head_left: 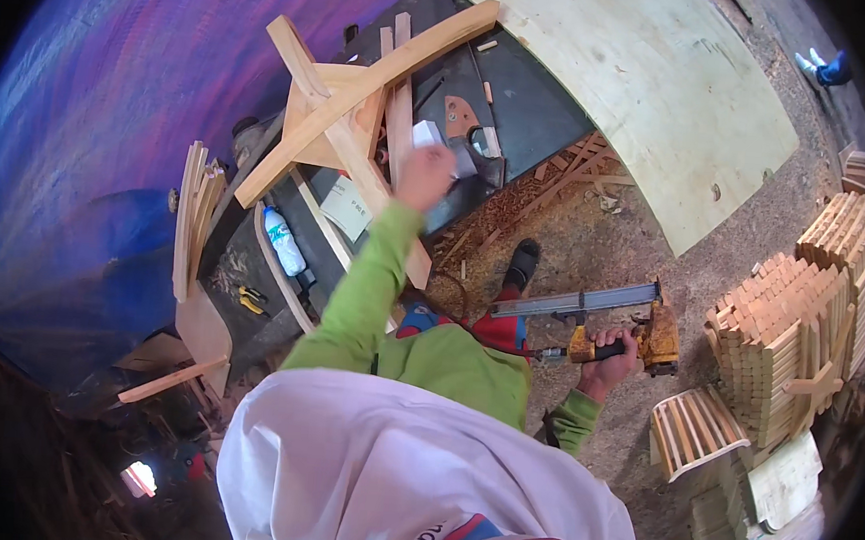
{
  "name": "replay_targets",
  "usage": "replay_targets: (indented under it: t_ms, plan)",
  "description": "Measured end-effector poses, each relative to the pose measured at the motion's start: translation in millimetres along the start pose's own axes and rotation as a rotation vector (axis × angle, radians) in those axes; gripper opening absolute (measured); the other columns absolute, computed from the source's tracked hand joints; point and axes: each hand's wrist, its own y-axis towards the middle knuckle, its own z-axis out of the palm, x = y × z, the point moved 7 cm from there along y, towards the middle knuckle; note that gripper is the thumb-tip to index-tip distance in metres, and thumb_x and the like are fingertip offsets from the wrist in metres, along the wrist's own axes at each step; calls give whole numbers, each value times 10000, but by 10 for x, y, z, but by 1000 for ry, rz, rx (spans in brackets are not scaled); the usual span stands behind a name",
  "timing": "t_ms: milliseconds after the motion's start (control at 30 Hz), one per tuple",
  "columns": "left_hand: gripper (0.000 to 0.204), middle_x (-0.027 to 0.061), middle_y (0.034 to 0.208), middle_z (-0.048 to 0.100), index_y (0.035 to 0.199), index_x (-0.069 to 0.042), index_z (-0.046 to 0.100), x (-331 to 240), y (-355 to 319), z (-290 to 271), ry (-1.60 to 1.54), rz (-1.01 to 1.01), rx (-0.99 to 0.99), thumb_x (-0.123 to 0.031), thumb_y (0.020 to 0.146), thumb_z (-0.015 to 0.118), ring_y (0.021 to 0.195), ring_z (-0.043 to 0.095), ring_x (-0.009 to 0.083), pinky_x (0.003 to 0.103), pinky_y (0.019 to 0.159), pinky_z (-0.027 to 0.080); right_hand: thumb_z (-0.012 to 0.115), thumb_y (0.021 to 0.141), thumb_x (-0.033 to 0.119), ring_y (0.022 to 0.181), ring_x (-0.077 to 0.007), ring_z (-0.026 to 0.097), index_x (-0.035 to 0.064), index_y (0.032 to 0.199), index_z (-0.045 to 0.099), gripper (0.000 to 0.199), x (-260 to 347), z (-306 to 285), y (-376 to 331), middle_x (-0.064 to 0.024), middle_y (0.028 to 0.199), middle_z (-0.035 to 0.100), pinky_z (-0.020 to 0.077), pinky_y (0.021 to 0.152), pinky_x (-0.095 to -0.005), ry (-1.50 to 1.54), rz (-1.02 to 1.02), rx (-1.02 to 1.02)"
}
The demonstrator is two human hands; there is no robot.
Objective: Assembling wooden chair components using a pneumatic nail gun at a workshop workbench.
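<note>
My right hand (611,363) is closed around the black grip of a yellow nail gun (663,336), held out to my right over the floor. Its long grey magazine points left. My left hand (426,177) reaches over the dark worktable, its fingers smeared by motion. Right by its fingertips is a white box-like thing (425,134); whether the hand touches it I cannot tell. Just left of that hand lies a crossed wooden frame (353,114) of curved and straight pieces, with a flat wooden panel beneath the crossing.
On the worktable (540,92) are a printed sheet (345,207), a water bottle (282,241) and yellow-handled pliers (252,301). A large pale plywood sheet (655,95) spreads at the far right. Stacked wooden slats (780,314) and a slatted panel (694,429) stand at right. Another person's foot (823,67) shows far right.
</note>
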Motion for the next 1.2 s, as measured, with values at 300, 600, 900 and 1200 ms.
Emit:
replay_targets:
  t_ms: [300, 600, 900, 1200]
  plan:
    - [158, 22, 676, 558, 763, 23, 587, -543, -273, 1189, -576, 78, -58, -111, 821, 527, 595, 510, 97, 245, 530, 398, 462, 826, 212, 540, -143, 424, 115, 688, 419, 174, 93, 539, -221, -13, 610, 395, 392, 603, -340, -96, -52, 181]
    - [142, 51, 726, 616, 794, 26, 593, -712, -659, 910, -518, 367, 144, -112, 822, 582, 643, 595, 110, 258, 592, 480, 444, 822, 206, 548, -144, 409, 95, 689, 415, 175, 199, 875, -549, -13, 611, 384, 395, 618, -328, -225, -121, 245]
    - [121, 105, 758, 625, 909, 48, 514, 275, -1256, 129, -855, 14, 87, -14, 822, 570, 692, 652, 156, 244, 610, 522, 476, 830, 164, 534, -161, 427, 80, 717, 432, 147, -89, 1355, -589, -32, 601, 413, 403, 579, -331, -304, -67, 354]
    - [140, 107, 794, 628, 918, 63, 544, 66, -1272, -41, -928, 15, 160, -30, 828, 601, 708, 652, 168, 244, 608, 539, 491, 809, 155, 535, -173, 437, 83, 746, 435, 110, -346, 1481, -740, -37, 595, 411, 409, 576, -336, -290, -33, 395]
